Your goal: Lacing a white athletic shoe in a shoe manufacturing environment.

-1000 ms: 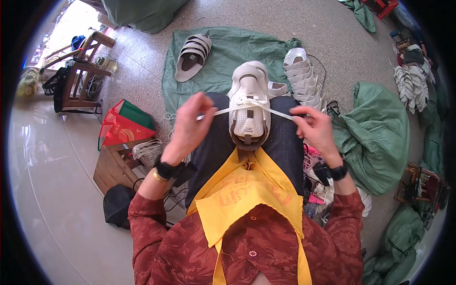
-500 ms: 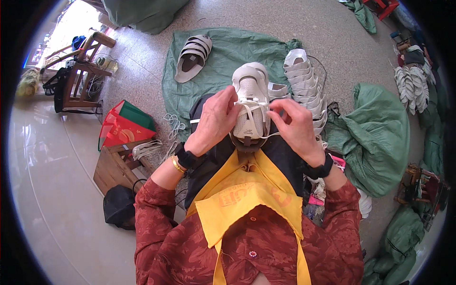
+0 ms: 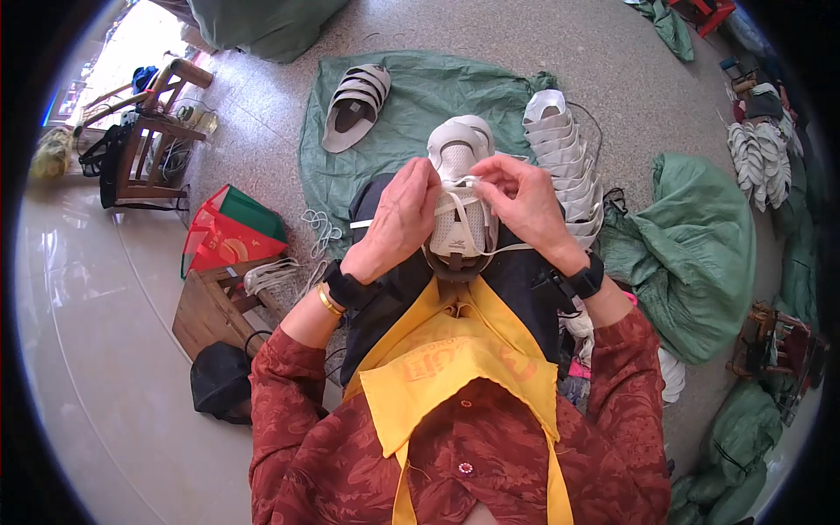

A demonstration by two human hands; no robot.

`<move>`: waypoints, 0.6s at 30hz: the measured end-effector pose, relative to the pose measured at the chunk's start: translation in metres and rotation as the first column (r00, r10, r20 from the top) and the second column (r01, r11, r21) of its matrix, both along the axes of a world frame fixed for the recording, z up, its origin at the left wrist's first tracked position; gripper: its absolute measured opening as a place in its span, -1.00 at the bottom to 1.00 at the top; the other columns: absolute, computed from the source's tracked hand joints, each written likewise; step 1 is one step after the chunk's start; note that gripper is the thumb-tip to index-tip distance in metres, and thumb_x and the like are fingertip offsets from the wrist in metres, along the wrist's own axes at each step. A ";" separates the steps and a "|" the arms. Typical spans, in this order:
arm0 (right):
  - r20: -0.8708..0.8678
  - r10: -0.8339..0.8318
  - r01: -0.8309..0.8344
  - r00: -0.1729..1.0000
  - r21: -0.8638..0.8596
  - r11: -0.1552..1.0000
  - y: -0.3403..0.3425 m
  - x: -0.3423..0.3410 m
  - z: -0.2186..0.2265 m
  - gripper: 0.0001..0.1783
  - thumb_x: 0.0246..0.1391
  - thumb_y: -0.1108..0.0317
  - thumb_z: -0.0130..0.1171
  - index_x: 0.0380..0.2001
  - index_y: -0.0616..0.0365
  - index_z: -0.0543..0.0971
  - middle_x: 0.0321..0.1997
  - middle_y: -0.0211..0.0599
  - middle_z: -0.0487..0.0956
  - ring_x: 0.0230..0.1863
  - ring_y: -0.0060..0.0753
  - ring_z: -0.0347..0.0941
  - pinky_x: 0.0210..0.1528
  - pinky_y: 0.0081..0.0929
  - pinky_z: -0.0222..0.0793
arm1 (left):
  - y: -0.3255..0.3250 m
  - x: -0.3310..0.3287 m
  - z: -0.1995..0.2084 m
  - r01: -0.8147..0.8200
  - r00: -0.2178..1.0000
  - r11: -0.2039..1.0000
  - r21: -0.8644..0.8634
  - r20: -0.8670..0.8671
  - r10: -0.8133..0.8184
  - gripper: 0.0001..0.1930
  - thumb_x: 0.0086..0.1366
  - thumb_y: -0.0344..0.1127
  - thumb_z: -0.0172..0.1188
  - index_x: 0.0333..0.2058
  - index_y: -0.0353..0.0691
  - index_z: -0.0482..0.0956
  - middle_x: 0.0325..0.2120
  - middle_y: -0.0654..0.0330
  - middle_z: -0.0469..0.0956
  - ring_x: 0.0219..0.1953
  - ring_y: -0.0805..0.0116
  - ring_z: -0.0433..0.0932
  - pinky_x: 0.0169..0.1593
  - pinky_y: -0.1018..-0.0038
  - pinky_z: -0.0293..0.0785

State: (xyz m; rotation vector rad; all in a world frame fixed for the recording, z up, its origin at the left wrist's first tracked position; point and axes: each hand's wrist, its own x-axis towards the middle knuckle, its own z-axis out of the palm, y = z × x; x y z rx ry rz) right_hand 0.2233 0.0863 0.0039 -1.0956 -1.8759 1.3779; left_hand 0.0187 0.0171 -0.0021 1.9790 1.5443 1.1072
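A white shoe upper (image 3: 462, 229) rests between my knees with its tongue toward me and a dark shape at its near end. Flat white laces (image 3: 466, 183) cross the tongue. My left hand (image 3: 404, 212) presses against the upper's left side, its fingers bent together; what they pinch is hidden. From the right, my right hand (image 3: 522, 199) reaches over the upper, thumb and forefinger closed on the shoelace near the eyelets. A lace end trails right beneath this hand.
A green sheet (image 3: 407, 83) lies ahead, bearing a stack of nested uppers (image 3: 354, 101). A longer row of uppers (image 3: 564, 157) stands right of it. A green sack (image 3: 700, 254) sits further right. Left are a wooden stool (image 3: 219, 302), loose laces (image 3: 319, 234) and a red-green bag (image 3: 232, 232).
My right hand has moved left and inward to the laces over the upper. My left hand stays nearly in place.
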 end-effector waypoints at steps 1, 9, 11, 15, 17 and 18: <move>-0.039 0.020 -0.023 0.999 -0.078 0.997 0.002 0.000 -0.001 -0.86 0.24 0.47 0.22 -0.17 0.25 0.63 -0.38 -0.35 0.68 -0.44 -0.65 0.56 -0.42 -0.64 0.44 | 0.001 -0.002 -0.002 0.011 0.999 1.000 0.001 0.036 -0.011 -0.90 0.27 -0.60 0.12 -0.28 -0.34 0.38 -0.42 0.04 0.40 -0.37 0.04 0.44 -0.26 0.28 0.42; -0.129 -0.022 -0.014 0.991 -0.270 0.963 0.009 0.001 -0.003 -0.87 0.27 0.44 0.20 -0.18 0.26 0.63 -0.30 -0.38 0.68 -0.33 -0.69 0.60 -0.37 -0.66 0.48 | 0.003 -0.014 0.003 0.161 0.962 0.949 -0.273 0.260 -0.088 -0.92 0.34 -0.58 0.09 -0.25 -0.35 0.38 -0.41 0.16 0.44 -0.39 0.45 0.37 -0.30 0.48 0.38; -0.064 -0.050 0.041 0.997 -0.131 0.990 0.006 0.005 -0.004 -0.87 0.26 0.43 0.22 -0.20 0.27 0.63 -0.34 -0.31 0.68 -0.36 -0.60 0.62 -0.38 -0.59 0.48 | 0.007 -0.014 0.006 0.168 0.964 0.941 -0.293 0.250 -0.094 -0.90 0.34 -0.57 0.10 -0.23 -0.34 0.37 -0.41 0.19 0.44 -0.39 0.48 0.37 -0.31 0.50 0.37; 0.156 -0.054 0.037 0.986 0.109 0.993 -0.009 0.022 0.002 -0.83 0.22 0.37 0.27 -0.28 0.30 0.61 -0.44 -0.14 0.67 -0.43 -0.38 0.64 -0.39 -0.46 0.48 | 0.016 -0.017 0.004 0.207 0.937 0.890 -0.406 0.345 -0.060 -0.85 0.34 -0.56 0.13 -0.18 -0.28 0.36 -0.39 0.28 0.41 -0.36 0.55 0.36 -0.30 0.57 0.35; 0.236 -0.003 -0.022 0.972 0.102 0.995 -0.022 0.027 0.021 -0.79 0.20 0.34 0.30 -0.33 0.32 0.60 -0.48 -0.11 0.65 -0.47 -0.32 0.62 -0.40 -0.43 0.47 | 0.016 -0.022 -0.006 0.260 0.894 0.856 -0.446 0.446 -0.039 -0.83 0.33 -0.53 0.14 -0.17 -0.26 0.35 -0.39 0.30 0.41 -0.36 0.58 0.38 -0.30 0.57 0.36; 0.275 0.021 -0.050 0.961 0.099 0.994 -0.028 0.030 0.027 -0.77 0.19 0.33 0.31 -0.35 0.32 0.59 -0.50 -0.10 0.65 -0.50 -0.29 0.61 -0.41 -0.41 0.46 | 0.016 -0.023 -0.010 0.291 0.859 0.854 -0.432 0.510 -0.035 -0.82 0.32 -0.51 0.15 -0.17 -0.26 0.35 -0.40 0.31 0.41 -0.38 0.58 0.40 -0.31 0.56 0.38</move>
